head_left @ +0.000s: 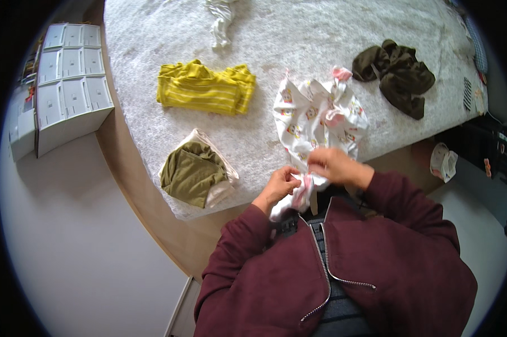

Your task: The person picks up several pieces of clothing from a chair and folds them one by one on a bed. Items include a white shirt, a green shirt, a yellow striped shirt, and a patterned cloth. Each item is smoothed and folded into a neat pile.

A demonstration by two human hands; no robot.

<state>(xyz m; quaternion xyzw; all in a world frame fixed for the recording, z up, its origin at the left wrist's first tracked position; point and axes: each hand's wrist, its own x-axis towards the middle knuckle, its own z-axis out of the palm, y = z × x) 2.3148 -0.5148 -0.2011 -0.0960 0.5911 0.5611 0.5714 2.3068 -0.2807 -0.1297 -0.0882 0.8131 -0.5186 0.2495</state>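
A white printed baby garment (pixel 312 115) with pink trim lies crumpled at the front edge of the bed, part of it hanging over toward me. My left hand (pixel 281 185) pinches its near end, where a pink-edged fold shows. Just right of it and slightly farther in, my right hand (pixel 332 164) has its fingers curled down onto the same cloth. The fingertips of the right hand are partly hidden by the hand itself.
Left of the garment lie a folded yellow striped garment (pixel 205 89) and an olive folded garment (pixel 194 175) on pale cloth. A dark brown garment (pixel 399 73) is at the right, white cloth (pixel 221 25) at the back. Grey drawers (pixel 73 73) stand left of the bed (pixel 146 33).
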